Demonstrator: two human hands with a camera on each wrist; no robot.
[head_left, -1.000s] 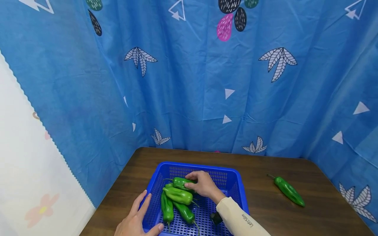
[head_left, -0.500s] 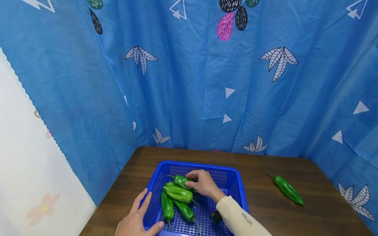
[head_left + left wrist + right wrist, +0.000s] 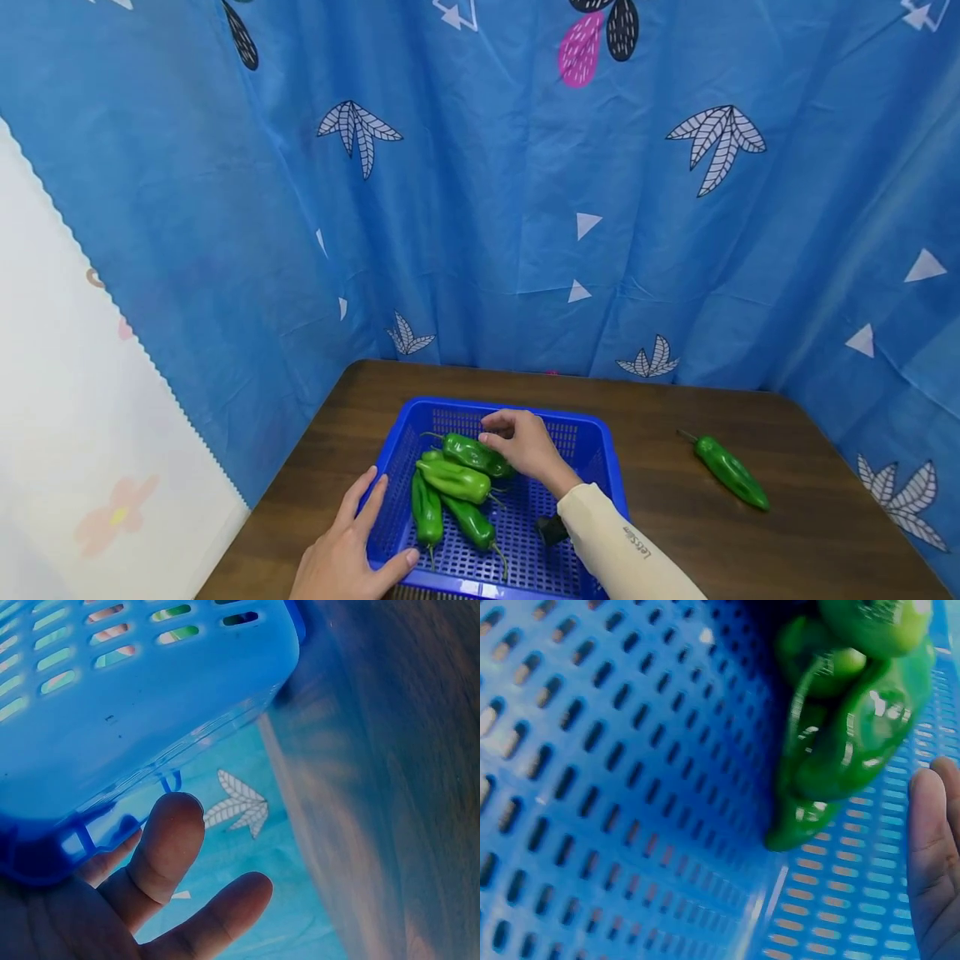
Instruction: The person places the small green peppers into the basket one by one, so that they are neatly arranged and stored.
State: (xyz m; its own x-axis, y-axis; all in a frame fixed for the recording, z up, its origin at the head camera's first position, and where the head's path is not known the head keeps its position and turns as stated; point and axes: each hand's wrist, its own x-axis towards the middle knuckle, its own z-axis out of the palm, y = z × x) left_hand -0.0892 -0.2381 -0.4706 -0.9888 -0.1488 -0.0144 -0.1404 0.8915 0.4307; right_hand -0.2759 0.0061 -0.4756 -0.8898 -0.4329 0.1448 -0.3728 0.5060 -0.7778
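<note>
A blue perforated plastic basket (image 3: 615,475) stands on the wooden table. Several green peppers lie heaped in its left half, among them a glossy dark one (image 3: 472,452) at the back and a lighter one (image 3: 453,481) in front of it. Just right of the back pepper, my right hand (image 3: 528,446) hovers inside the basket with relaxed fingers. The right wrist view has its fingers (image 3: 930,840) apart from the peppers (image 3: 862,735). My left hand (image 3: 348,542) rests at the basket's front left corner, fingers spread and fairly straight along the left side, thumb over the front rim.
Another green pepper (image 3: 729,471) lies on the table (image 3: 675,550) right of the basket. A small dark object (image 3: 551,530), partly behind the right sleeve, shows against the basket floor. A blue patterned curtain (image 3: 480,208) hangs behind the table.
My right hand has let go of the back pepper and drawn slightly up and right. That pepper now lies on the heap. My left hand stays at the basket, and the head view tilts down slightly.
</note>
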